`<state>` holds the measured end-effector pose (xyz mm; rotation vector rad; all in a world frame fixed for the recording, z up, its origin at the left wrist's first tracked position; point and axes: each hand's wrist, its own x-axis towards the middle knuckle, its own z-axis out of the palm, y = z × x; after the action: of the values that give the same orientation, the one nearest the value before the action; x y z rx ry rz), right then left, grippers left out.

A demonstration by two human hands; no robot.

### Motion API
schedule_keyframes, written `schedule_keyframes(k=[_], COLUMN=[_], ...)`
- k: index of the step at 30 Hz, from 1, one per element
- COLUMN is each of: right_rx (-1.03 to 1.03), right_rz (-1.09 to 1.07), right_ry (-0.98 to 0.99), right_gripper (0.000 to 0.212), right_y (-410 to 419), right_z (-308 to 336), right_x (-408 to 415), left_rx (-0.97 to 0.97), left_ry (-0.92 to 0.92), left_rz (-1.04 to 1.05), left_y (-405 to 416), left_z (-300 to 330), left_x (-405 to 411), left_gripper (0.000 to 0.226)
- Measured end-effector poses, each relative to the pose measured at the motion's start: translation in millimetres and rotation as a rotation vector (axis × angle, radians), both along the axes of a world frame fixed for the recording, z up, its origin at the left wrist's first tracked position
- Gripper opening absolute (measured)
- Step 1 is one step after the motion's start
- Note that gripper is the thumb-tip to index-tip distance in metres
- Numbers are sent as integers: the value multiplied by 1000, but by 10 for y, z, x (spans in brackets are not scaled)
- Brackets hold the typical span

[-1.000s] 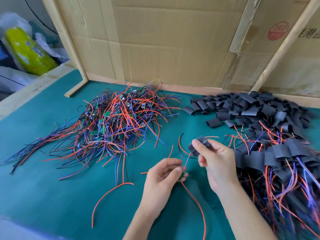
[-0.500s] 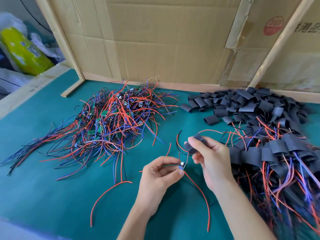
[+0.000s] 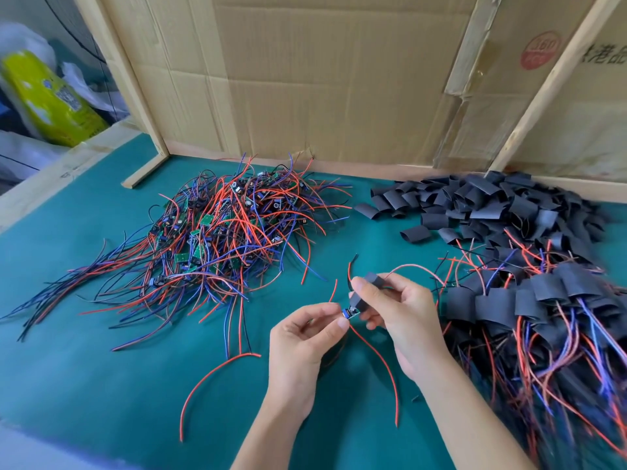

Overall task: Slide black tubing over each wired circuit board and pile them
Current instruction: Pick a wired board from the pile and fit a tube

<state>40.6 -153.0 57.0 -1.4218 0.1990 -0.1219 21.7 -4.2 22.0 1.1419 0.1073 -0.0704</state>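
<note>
L hand [image 3: 302, 337] pinches board [image 3: 348, 313]; R hand [image 3: 400, 310] fingers clamped on tube [image 3: 364, 290], part over board.

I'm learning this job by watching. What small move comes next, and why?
Probably pull the tube in the right hand further down over the board that the left hand pinches: the board's end still shows below the tube.

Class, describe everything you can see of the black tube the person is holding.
The black tube is a short, matte sleeve, flattened and apparently soft like rubber or plastic. The right hand pinches it between thumb and fingers, above the green mat, tilted with its lower end at a small circuit board pinched by the left hand. A red wire arcs away from its upper end. How far the board has entered cannot be told.
</note>
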Motion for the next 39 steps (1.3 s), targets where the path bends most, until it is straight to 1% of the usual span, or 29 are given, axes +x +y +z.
schedule_keyframes(k=[2,3,5,8,9,13,15,20,23,26,30,32,35,39], right_rx=[8,5,-1,-6,-1,50,89,202,251,237,197,179,133,85], right_rz=[-39,-45,-29,44,65,111,140,205,229,258,285,293,312,345], right_ry=[2,-1,-13,-13,-8,9,31,87,105,107,109,112,127,152], right_gripper=[47,49,44,28,28,43,46,37,40,44,47,51,57,39], right_y=[6,9,22,58,69,65,50,19,25,49,51,38,30,47], right_z=[3,-1,-12,-37,-35,12,35,57,53,47,52,57,67,117], right_x=[-1,-3,-20,-40,-44,-47,-48,-44,-45,-50,-67,-73,-79,-121], left_rx=[-40,-53,-56,-48,-44,1,24,8,-20,-67,-83,-53,1,21], left_ry=[1,-6,-26,-47,-53,-102,-134,-130,-114,-112,-116,-129,-162,-175], left_rz=[3,2,5,5,7,-2,-32,-94,-106,-94,-73,-64,-36,-18], left_y=[1,3,4,2,1,-13,-11,28,56,70,40,26,-12,-57], left_z=[-16,-20,-31,-49,-51,-51,-52,-48,-57,-71,-93,-104,-98,-66], left_x=[10,14,14,12,10,8,6,5,23,34,25,18,0,-26], left_gripper=[29,29,29,26,25,21,20,31,39,39,53,49,33,30])
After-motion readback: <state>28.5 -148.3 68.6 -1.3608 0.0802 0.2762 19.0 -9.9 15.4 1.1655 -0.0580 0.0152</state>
